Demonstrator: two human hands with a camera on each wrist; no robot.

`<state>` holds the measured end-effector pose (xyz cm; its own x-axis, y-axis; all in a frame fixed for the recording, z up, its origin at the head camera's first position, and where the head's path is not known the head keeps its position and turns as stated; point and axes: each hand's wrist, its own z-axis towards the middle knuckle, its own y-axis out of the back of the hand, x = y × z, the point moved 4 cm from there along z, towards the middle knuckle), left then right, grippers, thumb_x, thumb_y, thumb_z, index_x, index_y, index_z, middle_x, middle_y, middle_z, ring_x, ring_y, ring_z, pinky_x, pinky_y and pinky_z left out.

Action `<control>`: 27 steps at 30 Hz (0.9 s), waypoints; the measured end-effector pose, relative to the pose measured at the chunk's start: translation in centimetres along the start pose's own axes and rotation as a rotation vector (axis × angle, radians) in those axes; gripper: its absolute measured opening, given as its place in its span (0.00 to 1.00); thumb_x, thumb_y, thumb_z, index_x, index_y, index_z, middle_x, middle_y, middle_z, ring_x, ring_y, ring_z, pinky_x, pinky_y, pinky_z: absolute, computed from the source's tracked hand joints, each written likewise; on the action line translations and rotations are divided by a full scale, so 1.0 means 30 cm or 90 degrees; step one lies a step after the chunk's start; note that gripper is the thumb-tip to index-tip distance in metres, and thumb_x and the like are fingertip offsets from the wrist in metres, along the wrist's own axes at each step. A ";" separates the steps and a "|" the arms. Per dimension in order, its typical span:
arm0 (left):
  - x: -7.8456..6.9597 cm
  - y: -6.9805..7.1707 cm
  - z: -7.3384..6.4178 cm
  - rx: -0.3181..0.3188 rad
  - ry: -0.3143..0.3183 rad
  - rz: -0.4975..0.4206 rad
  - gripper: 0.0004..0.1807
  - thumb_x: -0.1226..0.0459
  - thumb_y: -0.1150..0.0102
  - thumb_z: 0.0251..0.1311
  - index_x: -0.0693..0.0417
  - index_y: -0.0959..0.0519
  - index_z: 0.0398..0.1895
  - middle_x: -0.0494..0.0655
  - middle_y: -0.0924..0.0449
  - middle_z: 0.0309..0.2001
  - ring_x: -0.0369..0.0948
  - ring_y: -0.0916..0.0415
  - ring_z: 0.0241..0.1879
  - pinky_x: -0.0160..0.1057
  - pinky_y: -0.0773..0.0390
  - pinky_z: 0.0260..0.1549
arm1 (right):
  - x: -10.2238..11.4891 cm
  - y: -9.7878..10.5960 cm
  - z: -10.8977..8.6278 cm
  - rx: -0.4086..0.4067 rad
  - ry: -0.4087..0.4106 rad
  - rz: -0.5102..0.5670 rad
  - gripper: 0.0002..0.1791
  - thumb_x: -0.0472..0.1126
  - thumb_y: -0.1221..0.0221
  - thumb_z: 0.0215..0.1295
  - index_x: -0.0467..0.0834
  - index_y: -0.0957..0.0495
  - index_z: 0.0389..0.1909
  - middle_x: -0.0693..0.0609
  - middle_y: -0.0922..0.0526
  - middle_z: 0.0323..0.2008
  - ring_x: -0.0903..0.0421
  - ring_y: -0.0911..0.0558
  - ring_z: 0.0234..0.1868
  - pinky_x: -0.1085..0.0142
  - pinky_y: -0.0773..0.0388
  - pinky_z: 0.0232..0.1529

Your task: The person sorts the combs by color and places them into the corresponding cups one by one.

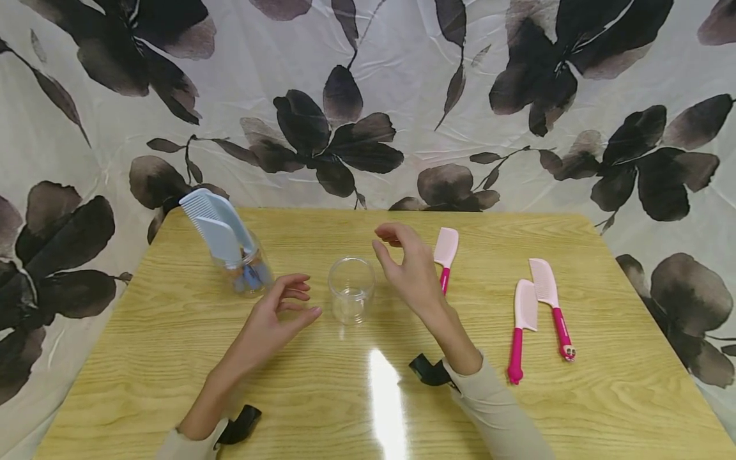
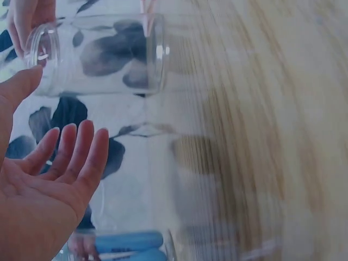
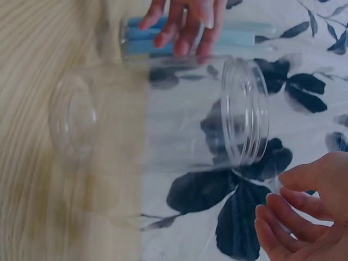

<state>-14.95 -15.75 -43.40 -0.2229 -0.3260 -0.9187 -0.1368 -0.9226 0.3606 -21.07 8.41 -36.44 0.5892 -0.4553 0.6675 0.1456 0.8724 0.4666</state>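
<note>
A clear, see-through jar (image 1: pixel 351 300) stands upright on the table between the two hands, with nothing inside it. To its left is the left hand (image 1: pixel 277 317), fingers relaxed and apart from the jar, holding nothing. The right hand (image 1: pixel 409 271) hovers to the right of the jar's rim, its fingers loosely bent and free of any object. In the right wrist view the jar (image 3: pixel 157 114) shows a threaded mouth, with the right fingertips (image 3: pixel 274 204) near it. Behind the right hand lies a pink comb (image 1: pixel 446 246), its handle partly hidden.
Another clear jar (image 1: pixel 261 281) at the back left holds light blue combs (image 1: pixel 217 223). Two more pink combs, one nearer (image 1: pixel 526 306) and one farther right (image 1: pixel 546 281), lie on the table (image 1: pixel 460 421). Floral cloth (image 1: pixel 425 89) hangs behind the table.
</note>
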 end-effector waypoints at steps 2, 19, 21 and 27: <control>-0.002 -0.013 0.010 0.002 -0.001 -0.004 0.35 0.65 0.29 0.64 0.58 0.33 0.71 0.60 0.29 0.64 0.52 0.26 0.59 0.41 0.20 0.57 | -0.016 0.007 -0.002 -0.004 -0.004 0.000 0.10 0.32 0.36 0.70 0.32 0.19 0.49 0.40 0.14 0.45 0.45 0.16 0.47 0.56 0.17 0.54; -0.016 -0.108 0.078 0.063 -0.017 -0.006 0.47 0.62 0.22 0.56 0.54 0.39 0.76 0.59 0.35 0.68 0.52 0.34 0.66 0.59 0.30 0.66 | -0.149 0.072 -0.021 -0.030 -0.074 -0.017 0.11 0.31 0.37 0.70 0.31 0.19 0.50 0.39 0.15 0.46 0.44 0.16 0.48 0.53 0.17 0.54; -0.017 -0.113 0.083 0.064 -0.008 0.003 0.48 0.60 0.21 0.55 0.54 0.39 0.76 0.59 0.35 0.68 0.54 0.33 0.65 0.59 0.29 0.66 | -0.165 0.075 -0.023 -0.031 -0.084 -0.016 0.11 0.31 0.37 0.71 0.31 0.19 0.50 0.38 0.15 0.46 0.43 0.16 0.48 0.52 0.17 0.54; -0.016 -0.126 0.094 0.071 0.018 0.018 0.49 0.56 0.21 0.55 0.49 0.40 0.77 0.57 0.35 0.68 0.57 0.31 0.64 0.61 0.27 0.62 | -0.213 0.087 -0.033 -0.044 -0.117 -0.022 0.10 0.30 0.38 0.70 0.30 0.19 0.49 0.34 0.16 0.45 0.41 0.16 0.48 0.50 0.17 0.54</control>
<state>-17.06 -11.52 -43.86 -0.2011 -0.3593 -0.9113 -0.2375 -0.8847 0.4012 -23.66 13.79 -40.07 0.4291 -0.5048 0.7490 0.2209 0.8627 0.4549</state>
